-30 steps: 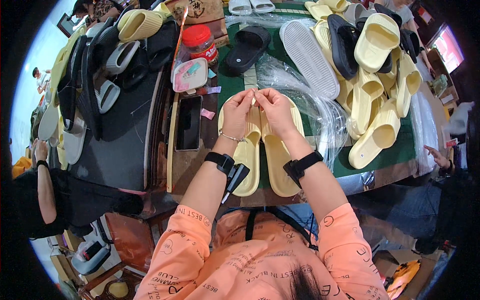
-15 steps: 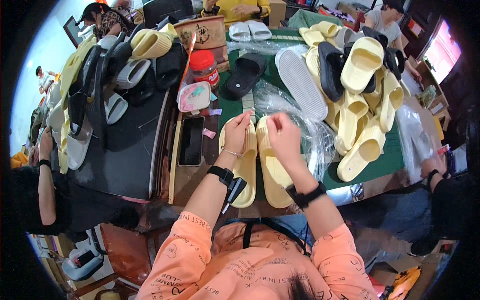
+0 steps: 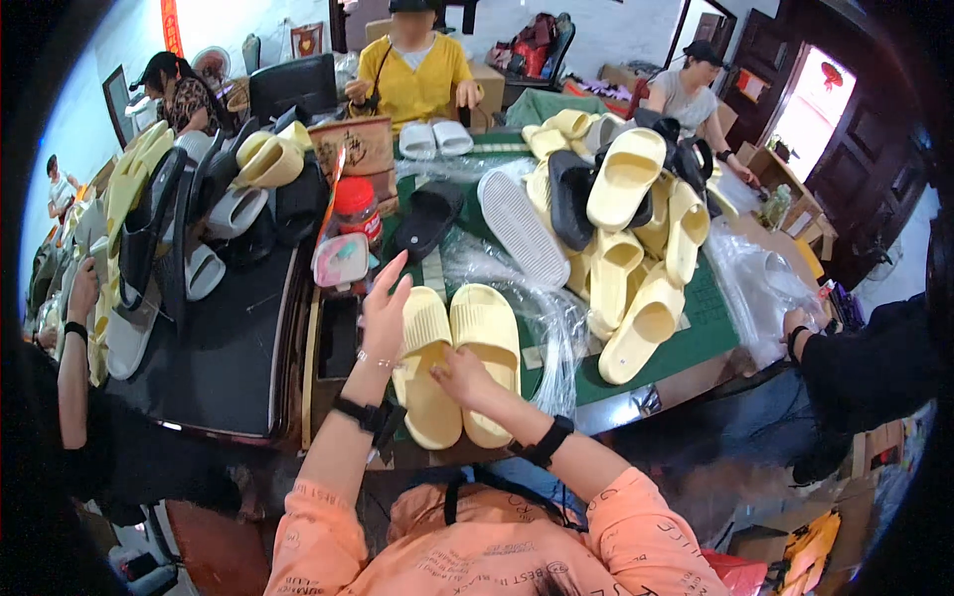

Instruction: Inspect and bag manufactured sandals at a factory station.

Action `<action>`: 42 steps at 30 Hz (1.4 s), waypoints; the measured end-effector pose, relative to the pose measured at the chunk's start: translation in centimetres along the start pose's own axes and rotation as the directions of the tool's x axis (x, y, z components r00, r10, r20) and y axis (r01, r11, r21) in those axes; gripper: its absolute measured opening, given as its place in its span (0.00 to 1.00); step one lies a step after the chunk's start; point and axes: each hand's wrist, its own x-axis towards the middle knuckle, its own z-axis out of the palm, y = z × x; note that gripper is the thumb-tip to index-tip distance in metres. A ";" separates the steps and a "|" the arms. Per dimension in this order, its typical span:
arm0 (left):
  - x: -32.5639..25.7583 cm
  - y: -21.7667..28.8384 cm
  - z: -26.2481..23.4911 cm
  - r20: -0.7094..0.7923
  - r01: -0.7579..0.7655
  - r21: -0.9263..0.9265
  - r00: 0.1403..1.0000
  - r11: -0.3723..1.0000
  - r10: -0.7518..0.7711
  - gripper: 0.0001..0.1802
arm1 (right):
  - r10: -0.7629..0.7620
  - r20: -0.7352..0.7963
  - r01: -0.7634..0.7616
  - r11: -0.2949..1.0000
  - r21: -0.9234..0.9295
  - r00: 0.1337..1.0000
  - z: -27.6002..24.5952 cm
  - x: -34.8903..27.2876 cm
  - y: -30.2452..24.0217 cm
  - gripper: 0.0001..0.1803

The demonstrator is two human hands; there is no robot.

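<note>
Fingertips of the right hand sit at the opening of the left slide, by the inner edge of its strap, so that forearm cuts across the right slide to get there. Hand's half curled, and whether it's actually pinching the strap or just resting there, can't tell. Left hand is empty, fingers spread and loose, over by the outer side of the same slide's strap. It overlaps the edge from this angle, so no clue if it's touching. Right one is nearer the slide's middle anyway.

Both slides sit next to each other in front of the orange-shirted person, footbeds up, toes pointing away, long axes running roughly straight out from the body. Pale yellow, looks like moulded foam, matte, with chunky rounded edges and fine ribs on the straps.

Moving out: crinkly clear plastic wrap just to the right, all shiny creases on a green mat. Past the toes there's a smooth black slide and a pale grey slide flipped over, ridged sole up. Red-lidded jar beyond the left hand, messy slide pile off right.
</note>
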 end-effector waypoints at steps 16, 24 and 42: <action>-8.0 8.2 -7.3 -0.108 -0.056 0.213 0.991 0.976 0.080 0.24 | -0.349 -0.741 0.271 0.935 -0.231 0.573 -38.4 10.1 8.1 0.11; -8.5 11.3 -13.6 -0.294 0.148 0.130 0.950 0.980 -0.104 0.28 | -0.008 -0.606 -0.151 0.966 -0.210 0.795 -49.1 13.3 15.9 0.16; 7.5 12.4 -39.6 -0.934 -0.127 -0.185 0.332 0.974 -0.134 0.23 | -0.050 -0.600 -0.139 0.954 -0.265 0.798 -43.9 9.5 16.6 0.29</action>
